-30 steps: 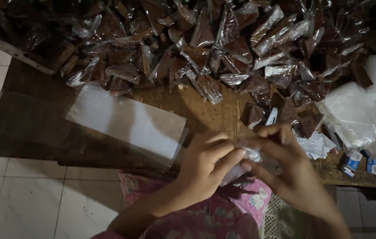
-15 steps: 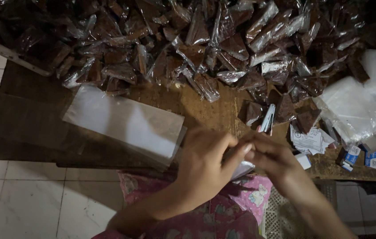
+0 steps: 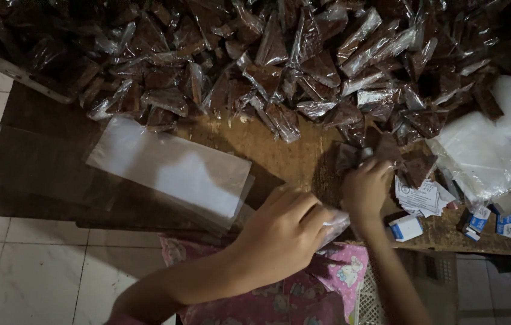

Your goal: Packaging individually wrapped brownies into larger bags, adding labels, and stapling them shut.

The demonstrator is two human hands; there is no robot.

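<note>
Clear bag [image 3: 335,224] is pinched in the left hand [image 3: 282,232] while a brown piece [image 3: 382,149] is gripped by right-hand fingers [image 3: 371,168]; insertion seemingly follows.

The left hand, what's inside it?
The left hand is closed around a small clear plastic bag; only its crinkled end sticks out past the fingers. Whatever the bag holds is covered by the hand.

Both forearms are bare, the left hand [image 3: 282,232] and right hand [image 3: 367,189] ringless, above pink, cartoon-printed fabric clothing [image 3: 303,295] (possibly a skirt, dimly lit).
</note>
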